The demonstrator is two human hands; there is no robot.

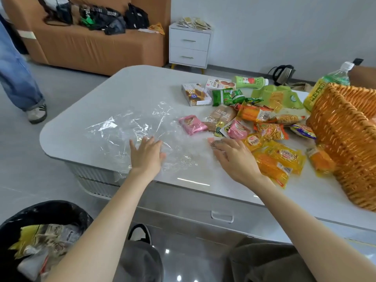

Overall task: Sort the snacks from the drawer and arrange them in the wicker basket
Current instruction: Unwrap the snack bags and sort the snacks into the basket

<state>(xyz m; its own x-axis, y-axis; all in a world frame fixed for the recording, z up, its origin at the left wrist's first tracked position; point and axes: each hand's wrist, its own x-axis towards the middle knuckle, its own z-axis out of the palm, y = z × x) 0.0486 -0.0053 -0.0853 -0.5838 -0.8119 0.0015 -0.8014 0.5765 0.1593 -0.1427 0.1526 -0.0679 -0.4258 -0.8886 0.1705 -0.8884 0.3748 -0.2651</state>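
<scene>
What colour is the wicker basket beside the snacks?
The wicker basket is a golden orange weave, showing best in the head view, the only one here.

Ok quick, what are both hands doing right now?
Left hand: open, flat on the clear plastic wrap.
Right hand: open, touching a small packet.

Snack packets [278, 153] — print unreadable.

Far beyond the fingers [145, 143], a plain white wall [264, 27] meets a glossy pale grey floor [61, 88]. Beyond and left of them stands an orange-brown fabric sofa [91, 49], a white two-drawer cabinet [189, 47] just beside it. A rounded white worktop [132, 88] lies beneath them.
</scene>
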